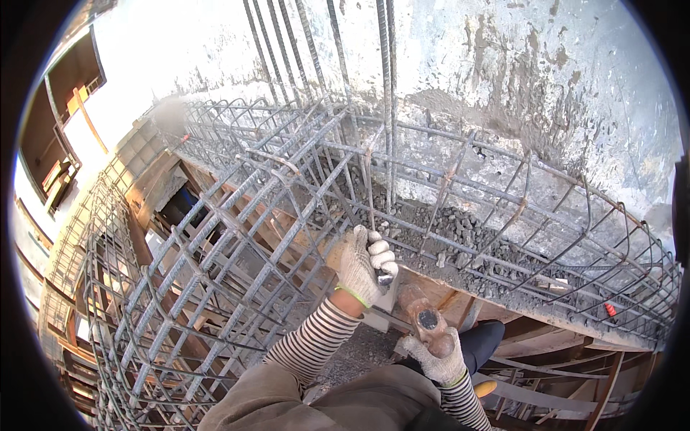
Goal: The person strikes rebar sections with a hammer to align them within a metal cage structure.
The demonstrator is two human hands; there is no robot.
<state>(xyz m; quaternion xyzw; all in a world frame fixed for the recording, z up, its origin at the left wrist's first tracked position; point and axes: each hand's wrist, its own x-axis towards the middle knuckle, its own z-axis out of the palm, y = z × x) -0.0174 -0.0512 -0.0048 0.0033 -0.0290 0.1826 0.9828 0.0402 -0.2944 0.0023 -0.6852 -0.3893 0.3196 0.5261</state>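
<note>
My left hand (365,267), in a white knitted glove, is closed in a fist at the edge of the rubble-strewn concrete ledge. A dark blunt-ended metal piece (384,277) shows at the lower side of that fist; the rest of it is hidden by the fingers. Lower and to the right, my right hand (442,358), also gloved, grips a hammer close to its heavy, rusty brown head (425,316). One round grey face of the head is turned up toward me. The hammer and the metal piece are apart.
A dense rebar cage (215,237) spans the left. Another cage (496,190) runs right along the scraped wall (560,93), over loose grey rubble (460,228). Upright rebars (388,93) rise behind my left hand. Wooden boards and bars (560,359) lie below at right.
</note>
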